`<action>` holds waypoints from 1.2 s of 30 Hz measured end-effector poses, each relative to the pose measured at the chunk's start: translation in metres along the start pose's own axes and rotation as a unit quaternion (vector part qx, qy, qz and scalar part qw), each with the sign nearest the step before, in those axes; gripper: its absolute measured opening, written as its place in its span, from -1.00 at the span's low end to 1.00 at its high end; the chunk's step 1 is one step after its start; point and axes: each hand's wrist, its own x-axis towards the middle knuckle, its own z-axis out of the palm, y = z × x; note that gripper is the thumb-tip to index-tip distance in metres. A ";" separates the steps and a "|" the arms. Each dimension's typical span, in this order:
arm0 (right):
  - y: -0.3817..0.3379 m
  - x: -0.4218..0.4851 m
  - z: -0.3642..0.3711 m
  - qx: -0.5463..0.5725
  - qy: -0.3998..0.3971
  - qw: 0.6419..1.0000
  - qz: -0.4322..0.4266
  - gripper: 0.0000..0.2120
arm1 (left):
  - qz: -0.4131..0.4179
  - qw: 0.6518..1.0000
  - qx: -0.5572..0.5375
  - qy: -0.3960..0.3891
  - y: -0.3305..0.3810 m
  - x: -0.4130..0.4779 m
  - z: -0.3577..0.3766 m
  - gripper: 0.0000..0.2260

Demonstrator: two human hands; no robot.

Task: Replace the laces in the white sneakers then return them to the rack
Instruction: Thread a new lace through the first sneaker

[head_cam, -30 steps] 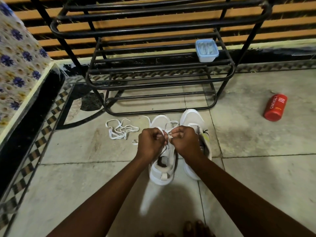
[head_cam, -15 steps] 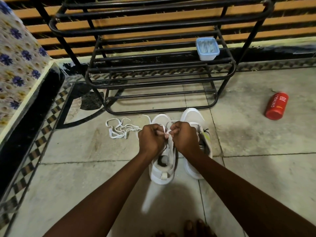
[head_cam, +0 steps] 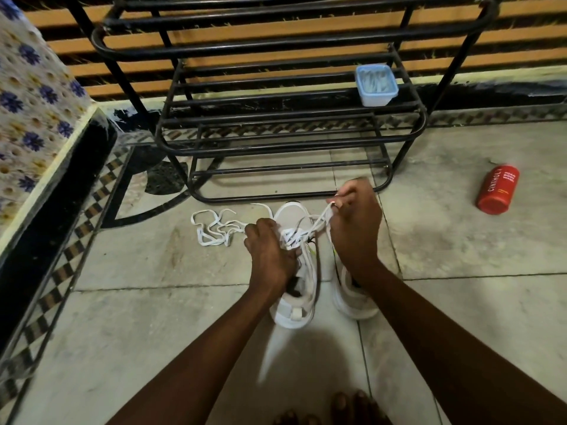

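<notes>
The white sneakers (head_cam: pixel 293 305) stand side by side on the tiled floor (head_cam: pixel 460 302), toes toward the black rack (head_cam: pixel 276 196). My left hand (head_cam: pixel 270 256) curls round the laced upper of the left one; my right hand (head_cam: pixel 356 228) pinches the white lace (head_cam: pixel 319 219), which runs up from the eyelets. A loose lace (head_cam: pixel 214 230) lies tangled just left, a red bottle (head_cam: pixel 497 190) on its side well off right

The person's body is shown as a bare left forearm (head_cam: pixel 214 348) and a bare right forearm (head_cam: pixel 445 332), both uncovered over the whole visible length and terminated by a bare left hand (head_cam: pixel 270 256) and a bare right hand (head_cam: pixel 356 228), with bare toes (head_cam: pixel 352 406) shown at the lower edge.
</notes>
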 end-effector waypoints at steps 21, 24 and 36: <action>0.002 0.002 -0.005 0.235 -0.169 0.940 0.178 -0.77 | -0.032 0.998 0.003 -0.058 -0.003 0.005 -0.001 -0.53; 0.012 0.017 -0.017 -0.076 -0.235 0.968 -0.049 -0.87 | -0.042 0.998 0.001 -0.056 -0.002 0.006 -0.002 -0.51; -0.021 0.021 -0.032 0.032 -0.120 0.988 -0.094 -0.83 | -0.050 0.997 -0.001 -0.064 -0.002 0.005 -0.001 -0.52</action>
